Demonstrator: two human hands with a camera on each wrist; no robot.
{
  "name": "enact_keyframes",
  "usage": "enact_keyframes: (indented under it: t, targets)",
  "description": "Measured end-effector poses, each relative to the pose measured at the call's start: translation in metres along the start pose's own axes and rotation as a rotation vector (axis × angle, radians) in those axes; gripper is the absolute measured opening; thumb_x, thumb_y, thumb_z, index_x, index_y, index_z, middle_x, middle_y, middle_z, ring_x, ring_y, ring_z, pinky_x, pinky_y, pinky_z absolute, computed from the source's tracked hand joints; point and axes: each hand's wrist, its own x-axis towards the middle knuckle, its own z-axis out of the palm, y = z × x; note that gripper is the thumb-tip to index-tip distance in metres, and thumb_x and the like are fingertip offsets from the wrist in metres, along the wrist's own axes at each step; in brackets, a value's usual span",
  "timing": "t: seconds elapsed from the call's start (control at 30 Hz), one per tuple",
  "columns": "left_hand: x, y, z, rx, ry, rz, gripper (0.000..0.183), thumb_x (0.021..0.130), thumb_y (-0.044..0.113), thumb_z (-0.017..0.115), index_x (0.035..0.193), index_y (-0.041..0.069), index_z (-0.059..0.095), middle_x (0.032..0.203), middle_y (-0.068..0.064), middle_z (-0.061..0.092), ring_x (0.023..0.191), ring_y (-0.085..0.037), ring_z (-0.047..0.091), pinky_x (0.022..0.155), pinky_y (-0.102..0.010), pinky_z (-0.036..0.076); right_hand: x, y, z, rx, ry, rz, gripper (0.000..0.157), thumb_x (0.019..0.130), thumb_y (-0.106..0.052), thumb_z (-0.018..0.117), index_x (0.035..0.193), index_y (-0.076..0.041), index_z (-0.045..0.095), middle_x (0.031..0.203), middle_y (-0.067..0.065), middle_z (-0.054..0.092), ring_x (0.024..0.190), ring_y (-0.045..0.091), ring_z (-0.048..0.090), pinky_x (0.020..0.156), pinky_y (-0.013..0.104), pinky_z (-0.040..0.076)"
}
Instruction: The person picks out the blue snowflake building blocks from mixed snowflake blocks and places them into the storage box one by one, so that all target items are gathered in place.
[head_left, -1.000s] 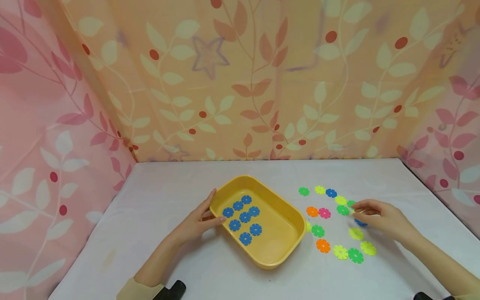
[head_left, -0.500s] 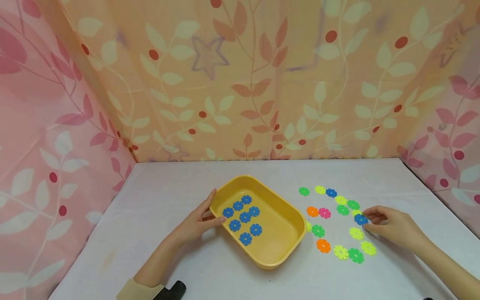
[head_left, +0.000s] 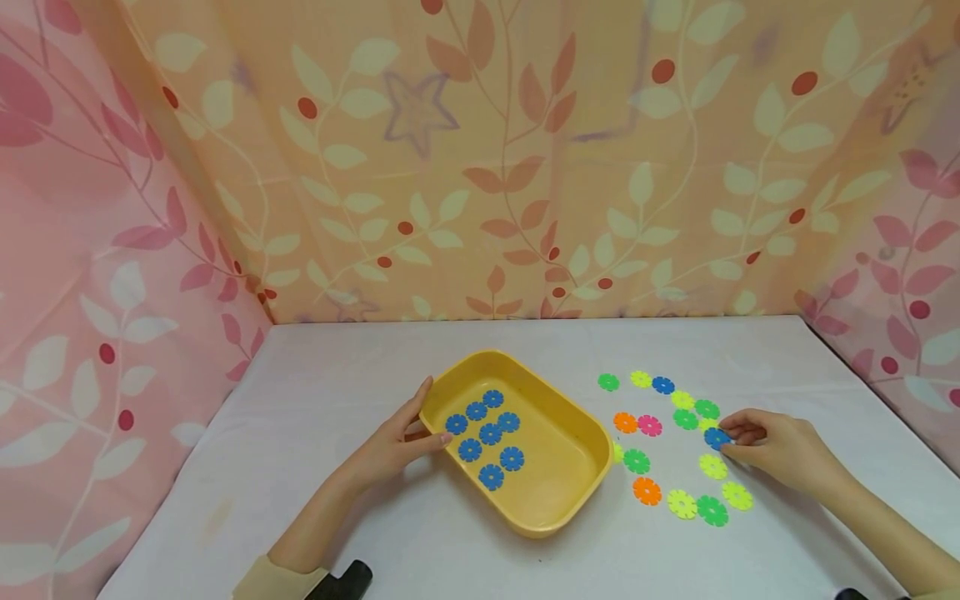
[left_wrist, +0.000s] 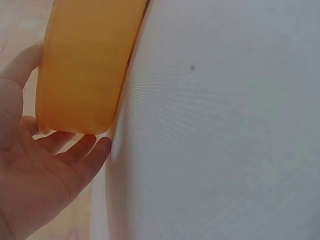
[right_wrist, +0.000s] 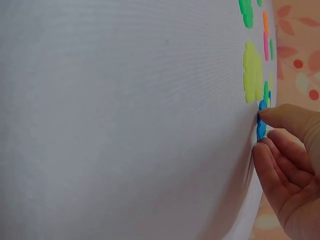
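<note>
My left hand [head_left: 397, 443] grips the left end of a yellow plastic basin [head_left: 558, 500], thumb over the rim and fingers along the outer wall, as the left wrist view shows. Several blue notched snowflake discs [head_left: 491, 477] lie inside the basin, toward that end. On the right, my right hand [head_left: 780, 450] pinches one blue snowflake disc [head_left: 716, 439] between thumb and fingers, close to the tablecloth. A yellow disc [head_left: 708, 424] peeks out beside it, partly covered. In the right wrist view, the thumb presses the upper part of the blue disc [right_wrist: 261, 120].
Loose green [head_left: 637, 462], yellow [head_left: 682, 504], orange [head_left: 647, 491] and pink [head_left: 649, 426] discs lie scattered right of the basin, one partly hidden by its rim. A white cloth [head_left: 360, 350] covers the table. Patterned curtains [head_left: 495, 167] stand behind and at both sides.
My right hand has shifted right and down from the green discs to the blue disc, then nudged that disc slightly left. The left hand and basin stay put.
</note>
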Motion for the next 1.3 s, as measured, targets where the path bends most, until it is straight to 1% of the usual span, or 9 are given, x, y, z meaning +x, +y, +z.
enact_keyframes:
  t: [0.17, 0.33, 0.5, 0.67, 0.73, 0.87, 1.03, 1.17, 1.3]
  targets:
    - [0.001, -0.001, 0.000, -0.001, -0.001, 0.001, 0.097, 0.086, 0.036, 0.075, 0.158, 0.029, 0.012, 0.158, -0.003, 0.025, 0.130, -0.028, 0.049, 0.110, -0.050, 0.032, 0.001, -0.001, 0.000, -0.006, 0.018, -0.010, 0.036, 0.077, -0.033, 0.083, 0.100, -0.008, 0.071, 0.085, -0.006, 0.068, 0.071, 0.003, 0.058, 0.065, 0.023, 0.047]
    - [0.001, -0.002, 0.000, 0.002, -0.002, 0.004, 0.096, 0.086, 0.037, 0.075, 0.158, 0.029, 0.012, 0.158, -0.002, 0.024, 0.130, -0.027, 0.049, 0.110, -0.051, 0.031, 0.002, -0.006, 0.002, -0.006, 0.024, -0.010, 0.032, 0.076, -0.034, 0.083, 0.096, -0.012, 0.071, 0.081, -0.008, 0.067, 0.070, 0.002, 0.058, 0.066, 0.023, 0.046]
    - [0.001, -0.002, -0.001, 0.006, -0.002, 0.006, 0.097, 0.085, 0.037, 0.075, 0.158, 0.029, 0.012, 0.159, -0.001, 0.023, 0.130, -0.027, 0.048, 0.110, -0.050, 0.031, 0.005, -0.020, 0.002, 0.035, 0.023, -0.020, 0.031, 0.080, -0.036, 0.081, 0.098, -0.013, 0.071, 0.082, -0.009, 0.067, 0.075, 0.007, 0.059, 0.065, 0.023, 0.046]
    - [0.000, -0.001, 0.000, -0.003, -0.004, 0.004, 0.097, 0.086, 0.036, 0.076, 0.158, 0.028, 0.012, 0.158, -0.001, 0.024, 0.130, -0.027, 0.049, 0.110, -0.048, 0.033, 0.012, -0.048, 0.003, 0.156, 0.014, -0.025, 0.031, 0.082, -0.038, 0.079, 0.101, -0.014, 0.071, 0.086, -0.007, 0.069, 0.081, 0.011, 0.061, 0.067, 0.021, 0.049]
    - [0.001, 0.000, 0.000, -0.005, -0.005, 0.005, 0.097, 0.086, 0.035, 0.075, 0.158, 0.028, 0.012, 0.158, -0.002, 0.024, 0.129, -0.027, 0.049, 0.109, -0.047, 0.034, 0.015, -0.062, 0.004, 0.226, -0.011, -0.026, 0.032, 0.083, -0.037, 0.078, 0.103, -0.014, 0.070, 0.090, -0.005, 0.069, 0.084, 0.013, 0.062, 0.068, 0.021, 0.051]
    - [0.001, -0.001, 0.000, 0.005, -0.009, 0.016, 0.096, 0.087, 0.036, 0.074, 0.158, 0.027, 0.011, 0.159, -0.004, 0.022, 0.130, -0.030, 0.048, 0.109, -0.048, 0.034, 0.023, -0.094, 0.007, 0.376, -0.086, -0.025, 0.035, 0.083, -0.035, 0.079, 0.106, -0.011, 0.069, 0.095, 0.001, 0.069, 0.088, 0.018, 0.064, 0.070, 0.024, 0.055]
    - [0.000, 0.000, -0.001, 0.009, -0.015, 0.021, 0.096, 0.087, 0.036, 0.074, 0.158, 0.025, 0.011, 0.160, -0.006, 0.020, 0.131, -0.031, 0.047, 0.109, -0.049, 0.034, 0.033, -0.135, 0.014, 0.504, -0.174, -0.090, 0.033, 0.082, -0.032, 0.080, 0.103, -0.010, 0.069, 0.094, 0.003, 0.069, 0.089, 0.021, 0.065, 0.073, 0.026, 0.056]
    - [-0.001, 0.001, -0.001, -0.004, -0.014, 0.015, 0.097, 0.086, 0.036, 0.075, 0.158, 0.028, 0.011, 0.160, -0.004, 0.021, 0.130, -0.029, 0.048, 0.109, -0.048, 0.034, 0.041, -0.161, 0.026, 0.534, -0.225, -0.155, 0.028, 0.080, -0.029, 0.082, 0.097, -0.012, 0.070, 0.090, 0.001, 0.069, 0.087, 0.021, 0.065, 0.073, 0.026, 0.055]
    - [-0.001, 0.001, 0.000, -0.005, -0.012, 0.012, 0.096, 0.086, 0.037, 0.075, 0.158, 0.030, 0.012, 0.159, -0.003, 0.023, 0.130, -0.029, 0.048, 0.109, -0.049, 0.033, 0.049, -0.180, 0.039, 0.533, -0.278, -0.216, 0.025, 0.080, -0.025, 0.081, 0.096, -0.010, 0.070, 0.088, -0.001, 0.070, 0.083, 0.019, 0.066, 0.073, 0.025, 0.056]
